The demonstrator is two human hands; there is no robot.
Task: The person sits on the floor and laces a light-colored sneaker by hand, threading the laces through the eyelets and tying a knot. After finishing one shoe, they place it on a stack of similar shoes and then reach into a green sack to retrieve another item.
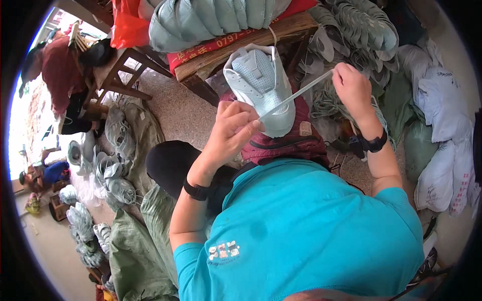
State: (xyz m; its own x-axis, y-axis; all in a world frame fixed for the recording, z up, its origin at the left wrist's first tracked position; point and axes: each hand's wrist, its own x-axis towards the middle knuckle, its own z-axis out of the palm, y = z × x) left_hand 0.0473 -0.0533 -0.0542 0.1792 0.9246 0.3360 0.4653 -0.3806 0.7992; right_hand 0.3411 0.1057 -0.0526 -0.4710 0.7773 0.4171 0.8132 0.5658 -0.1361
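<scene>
From the head view, a pale mint shoe (261, 88) stands toe-down on a dark red cloth (291, 143) over the person's lap. The left hand (232, 131) pinches one end of a flat lace (296, 94) beside the shoe; the right hand (353, 86), fist closed, pulls the other end taut. The shoe's sole side is hidden.

The shoe (261, 88) was of pale mint mesh cloth, matt, with smoother panels at the sides. The lace (296, 95) looked like flat woven cloth, also matt. The bench surface (251, 42) was of rough, worn wood. The red bag (128, 22) was of glossy plastic. The floor (175, 113) looked like rough, grainy concrete.
</scene>
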